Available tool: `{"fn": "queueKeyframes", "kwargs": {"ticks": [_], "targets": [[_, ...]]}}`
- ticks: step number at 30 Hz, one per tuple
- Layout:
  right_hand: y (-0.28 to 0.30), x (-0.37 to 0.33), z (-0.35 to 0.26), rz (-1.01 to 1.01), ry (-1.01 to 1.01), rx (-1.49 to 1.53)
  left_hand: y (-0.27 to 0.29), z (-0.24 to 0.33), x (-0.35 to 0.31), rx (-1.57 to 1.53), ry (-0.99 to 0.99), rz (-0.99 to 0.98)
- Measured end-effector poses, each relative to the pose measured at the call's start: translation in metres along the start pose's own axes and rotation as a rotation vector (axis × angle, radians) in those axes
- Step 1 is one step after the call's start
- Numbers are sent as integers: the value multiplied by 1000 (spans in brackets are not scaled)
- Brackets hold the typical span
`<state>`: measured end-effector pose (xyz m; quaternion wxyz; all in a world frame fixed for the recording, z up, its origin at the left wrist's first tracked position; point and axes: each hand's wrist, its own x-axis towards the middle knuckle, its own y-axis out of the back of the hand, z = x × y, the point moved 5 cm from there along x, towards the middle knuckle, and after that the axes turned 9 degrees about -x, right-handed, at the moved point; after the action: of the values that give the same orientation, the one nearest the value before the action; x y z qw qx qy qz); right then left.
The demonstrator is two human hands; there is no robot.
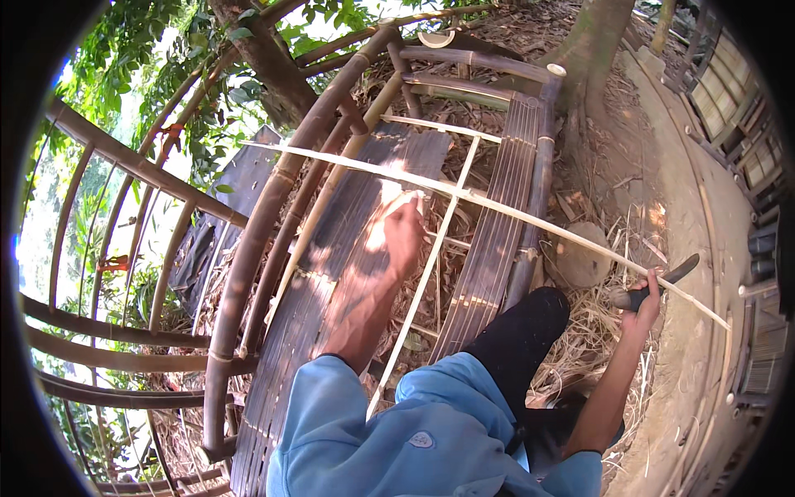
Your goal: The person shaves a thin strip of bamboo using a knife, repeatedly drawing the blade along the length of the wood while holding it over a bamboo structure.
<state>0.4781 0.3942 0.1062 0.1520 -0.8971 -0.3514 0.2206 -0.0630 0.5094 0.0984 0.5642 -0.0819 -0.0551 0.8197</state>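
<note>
My right hand (648,302), at the right by my knee, is closed round a knife (681,269) with a dark blade and rounded handle end. A long pale bamboo strip (546,222) passes through that hand's fingers and runs across the bench toward the upper left. Just below this strip, over the bench, my left hand (403,236) is raised with its fingers curled together; whether anything small is in them is hidden. A second pale strip (431,265) lies lengthwise beneath, crossing under the first and running to my lap.
I sit on a bamboo bench (505,178) with dark slats and a curved rail (273,190) on the left. A round chopping block (580,255) stands right of the bench among shavings (571,348). A tree trunk (592,50) rises behind; a bamboo fence (149,174) is left.
</note>
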Motion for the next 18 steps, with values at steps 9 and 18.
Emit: {"fn": "queueKeyframes", "kwargs": {"ticks": [9,18], "targets": [[22,-41,-5,-56,-89,-56,-30,38,71,-974,44,192],[188,-85,51,138,-227,28,-134,212,-10,-980,-634,-192]]}}
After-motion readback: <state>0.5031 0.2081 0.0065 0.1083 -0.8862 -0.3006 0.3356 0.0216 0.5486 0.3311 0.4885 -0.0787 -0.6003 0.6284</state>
